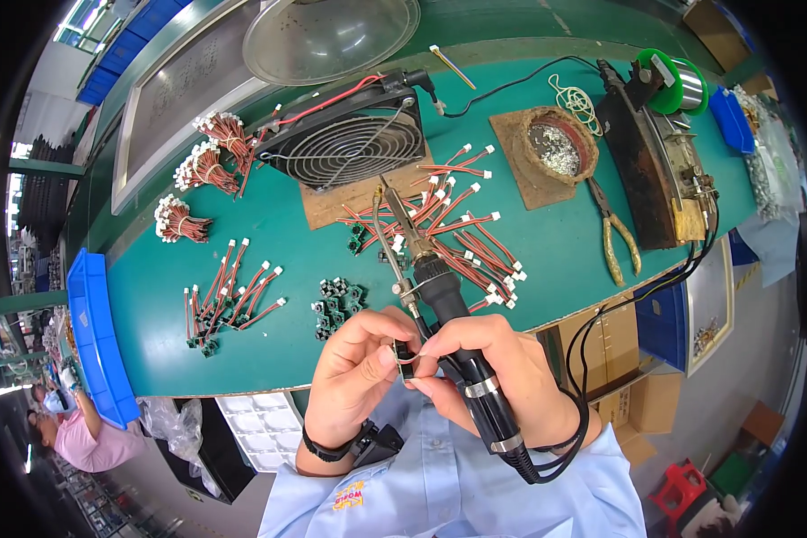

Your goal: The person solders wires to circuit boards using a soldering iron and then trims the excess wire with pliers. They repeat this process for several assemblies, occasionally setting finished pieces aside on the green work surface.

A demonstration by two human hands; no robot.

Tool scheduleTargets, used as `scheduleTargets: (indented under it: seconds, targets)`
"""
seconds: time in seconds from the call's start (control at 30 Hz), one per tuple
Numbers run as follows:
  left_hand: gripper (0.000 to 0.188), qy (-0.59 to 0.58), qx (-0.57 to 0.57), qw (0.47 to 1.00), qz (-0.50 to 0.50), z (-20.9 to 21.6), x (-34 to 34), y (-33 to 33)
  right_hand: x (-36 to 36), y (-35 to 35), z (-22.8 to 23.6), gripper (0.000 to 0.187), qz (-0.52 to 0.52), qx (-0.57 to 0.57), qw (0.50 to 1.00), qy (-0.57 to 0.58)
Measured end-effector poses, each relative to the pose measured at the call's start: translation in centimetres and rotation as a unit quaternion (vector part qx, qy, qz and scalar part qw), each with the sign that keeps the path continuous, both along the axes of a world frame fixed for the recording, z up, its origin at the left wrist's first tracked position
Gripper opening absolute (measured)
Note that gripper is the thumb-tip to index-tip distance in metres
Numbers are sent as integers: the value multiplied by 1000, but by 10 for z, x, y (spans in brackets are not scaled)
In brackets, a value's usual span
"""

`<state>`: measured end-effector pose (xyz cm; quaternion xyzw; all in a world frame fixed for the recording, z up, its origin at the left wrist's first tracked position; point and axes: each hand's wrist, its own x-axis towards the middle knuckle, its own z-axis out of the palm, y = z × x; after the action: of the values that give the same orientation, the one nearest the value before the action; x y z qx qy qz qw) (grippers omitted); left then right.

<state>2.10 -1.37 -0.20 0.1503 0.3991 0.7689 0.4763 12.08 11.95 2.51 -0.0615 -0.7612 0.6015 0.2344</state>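
Left fingers (368, 328) pinch a dark component (403, 362) between their tips, right fingers (477, 335), holding a soldering iron (441, 287), just beside.

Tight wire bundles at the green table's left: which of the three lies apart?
The frontmost bundle, closest to the blue tray; bare green table separates it from the other two bundles, which lie close together behind.

Head fisheye cam, facing dn, nr L hand (354, 372) & R hand (529, 377), bench (152, 341) beyond.
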Motion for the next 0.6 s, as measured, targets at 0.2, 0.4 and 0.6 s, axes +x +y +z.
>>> scheduleTargets:
  seconds: [0.2,0.4,0.6]
  targets:
    - [18,90,-49,994,43,12,5,3,1,4,-3,38,-1,4,1000,5]
    - [16,172,-65,982,33,13,5,-1,3,6,-5,37,1,-6,1000,11]
    - [16,162,-87,983,8,22,6,0,8,7,-2,38,-16,-25,999,-10]
